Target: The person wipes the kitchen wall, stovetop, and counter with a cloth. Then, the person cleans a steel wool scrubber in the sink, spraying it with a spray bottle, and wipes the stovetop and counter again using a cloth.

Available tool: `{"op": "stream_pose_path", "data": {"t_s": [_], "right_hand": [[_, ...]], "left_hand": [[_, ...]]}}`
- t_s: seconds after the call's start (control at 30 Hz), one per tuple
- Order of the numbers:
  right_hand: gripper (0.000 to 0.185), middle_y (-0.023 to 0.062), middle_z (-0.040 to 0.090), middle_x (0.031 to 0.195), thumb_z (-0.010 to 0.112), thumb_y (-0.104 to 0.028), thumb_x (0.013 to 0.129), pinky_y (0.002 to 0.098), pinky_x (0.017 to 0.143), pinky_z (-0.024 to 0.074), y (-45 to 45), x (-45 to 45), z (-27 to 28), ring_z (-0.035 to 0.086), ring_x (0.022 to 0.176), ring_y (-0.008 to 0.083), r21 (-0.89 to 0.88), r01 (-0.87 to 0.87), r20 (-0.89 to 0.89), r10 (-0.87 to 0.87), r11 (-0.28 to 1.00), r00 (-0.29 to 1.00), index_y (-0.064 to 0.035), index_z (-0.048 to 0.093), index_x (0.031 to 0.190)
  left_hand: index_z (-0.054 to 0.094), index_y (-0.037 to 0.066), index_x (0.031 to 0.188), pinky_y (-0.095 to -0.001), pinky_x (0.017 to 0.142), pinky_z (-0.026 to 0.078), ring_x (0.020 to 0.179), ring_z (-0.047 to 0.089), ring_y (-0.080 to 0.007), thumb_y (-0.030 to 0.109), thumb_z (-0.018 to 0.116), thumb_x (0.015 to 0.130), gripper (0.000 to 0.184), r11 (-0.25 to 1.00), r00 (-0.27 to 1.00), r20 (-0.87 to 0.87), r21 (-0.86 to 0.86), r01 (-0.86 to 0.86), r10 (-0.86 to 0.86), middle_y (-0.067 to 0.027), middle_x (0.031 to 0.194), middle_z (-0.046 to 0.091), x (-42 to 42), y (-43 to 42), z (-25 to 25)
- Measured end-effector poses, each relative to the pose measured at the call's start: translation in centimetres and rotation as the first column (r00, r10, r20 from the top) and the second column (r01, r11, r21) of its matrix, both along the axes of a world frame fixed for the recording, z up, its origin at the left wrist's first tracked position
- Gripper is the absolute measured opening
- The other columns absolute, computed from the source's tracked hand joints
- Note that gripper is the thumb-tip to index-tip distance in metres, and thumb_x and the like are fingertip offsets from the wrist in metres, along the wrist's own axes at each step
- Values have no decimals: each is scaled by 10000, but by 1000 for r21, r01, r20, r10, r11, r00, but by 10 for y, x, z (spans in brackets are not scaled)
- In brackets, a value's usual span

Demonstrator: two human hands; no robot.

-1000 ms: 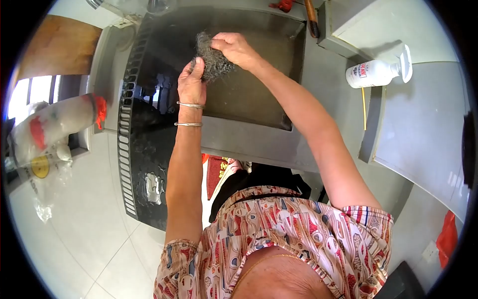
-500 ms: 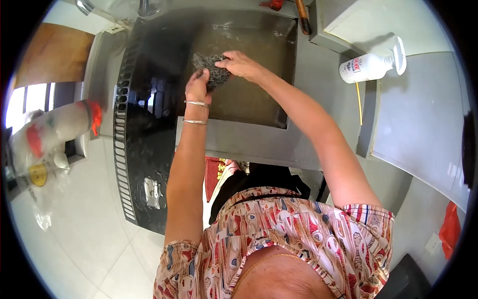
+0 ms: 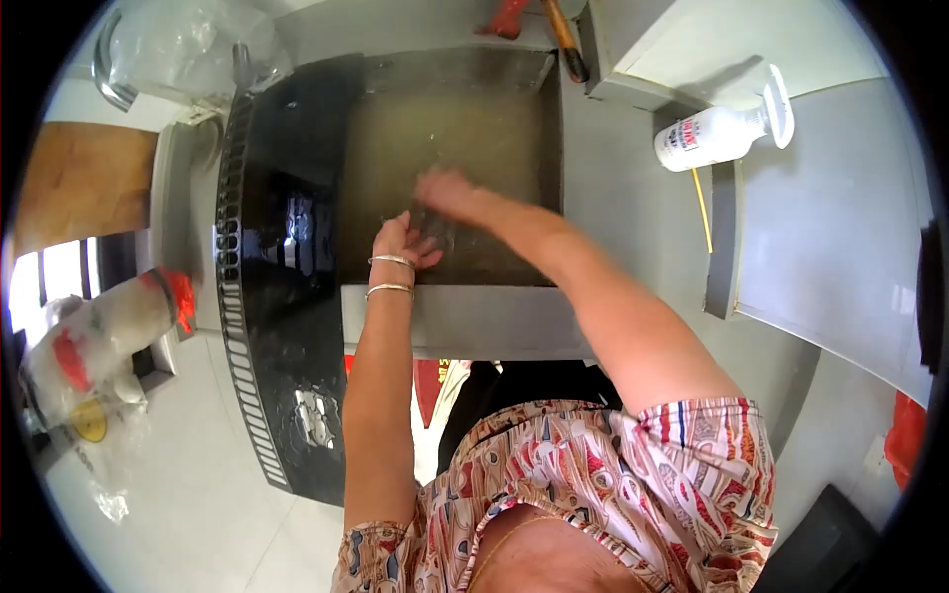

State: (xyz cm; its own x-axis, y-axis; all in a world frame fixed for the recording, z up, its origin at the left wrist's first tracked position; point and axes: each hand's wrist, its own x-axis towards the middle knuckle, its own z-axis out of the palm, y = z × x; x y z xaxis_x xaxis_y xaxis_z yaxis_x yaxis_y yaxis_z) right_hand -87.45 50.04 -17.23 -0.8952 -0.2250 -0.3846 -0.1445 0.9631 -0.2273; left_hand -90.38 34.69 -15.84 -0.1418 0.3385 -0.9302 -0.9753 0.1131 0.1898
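Observation:
My right hand (image 3: pixel 448 194) is closed and blurred by motion over the sink (image 3: pixel 465 306), which holds murky brownish water. A dark grey smear under its fingers looks like the steel wool scrubber (image 3: pixel 432 222), largely hidden. Just below and to the left, my left hand (image 3: pixel 403 240) is open, palm turned up and fingers apart, beside the scrubber. Two silver bangles circle that wrist. A glossy black panel (image 3: pixel 277 217) with a slotted edge lies along the sink's left side, close to my left hand.
A white spray bottle (image 3: pixel 707 138) lies on its side on the right, above a thin yellow stick (image 3: pixel 702 210). A brown wooden handle (image 3: pixel 563 40) is behind the sink. Plastic bags (image 3: pixel 109 346) hang at left. Wet silvery residue (image 3: pixel 314 418) is on the panel's near end.
Both hands have come nearer to me over the sink. My left hand has let go of the scrubber and opened, while my right hand moves fast with it. The view has shifted slightly.

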Motion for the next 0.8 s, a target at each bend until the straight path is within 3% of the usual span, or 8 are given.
{"op": "stream_pose_path", "data": {"t_s": [0.1,0.17,0.27,0.4,0.53,0.7,0.73,0.8], "right_hand": [[312,144,569,1053,555,-103,711,404,791,446,32,-9,-37,537,963,295,-175,366,-324,-405,914,855,-107,594,1021],[332,126,585,1029,566,-115,718,340,805,433,31,-16,-8,549,952,247,-435,617,197,-600,655,776,-93,589,1049],[313,83,598,968,573,-156,744,301,798,432,25,-9,44,551,916,193,-742,648,534,-432,174,727,-75,595,1045],[317,77,599,936,613,-210,770,287,757,440,17,-2,96,545,856,151,-830,555,536,-343,-48,772,-11,599,1017],[298,99,593,928,582,-224,792,311,759,439,4,2,114,552,870,197,-856,505,388,-511,108,767,-5,588,993],[214,152,508,865,522,-231,811,395,734,430,-47,7,101,521,830,321,-800,208,-334,-707,562,624,-18,537,822],[214,152,508,865,522,-231,811,395,734,430,-53,10,105,521,830,321,-800,213,-333,-710,561,620,-18,537,822],[218,149,493,829,520,-239,819,409,712,442,-58,13,114,524,807,322,-771,163,-367,-638,616,677,-22,512,792]], "left_hand": [[316,128,1290,-626,887,310,1198,315,-403,297,447,892,452,957,977,-28,-197,-214,213,-180,1366,224,0,15,31],[291,128,1302,-662,891,276,1216,300,-388,372,394,903,479,933,950,-19,-184,-310,312,-204,1385,152,-3,20,34],[339,127,1277,-658,895,276,1201,345,-357,418,347,907,471,941,939,-65,66,-333,337,-187,1357,255,-9,27,57],[461,120,1176,-574,839,391,1065,490,-317,376,381,892,390,898,936,-75,318,-304,343,-132,1147,522,-22,29,65],[527,116,1100,-498,838,425,1014,525,-265,337,376,892,338,855,861,-147,283,-434,486,-97,1070,563,-26,39,46],[559,125,893,-337,763,445,835,540,-181,370,376,913,307,886,810,-437,416,-203,390,-47,883,567,-24,34,-1],[534,141,814,-314,733,432,795,521,-179,385,360,926,320,644,833,-63,666,-375,550,-29,839,556,-11,30,19],[529,144,806,-309,739,429,812,519,-177,368,354,931,310,422,805,-70,876,-233,590,-24,845,558,-1,31,34]]}}
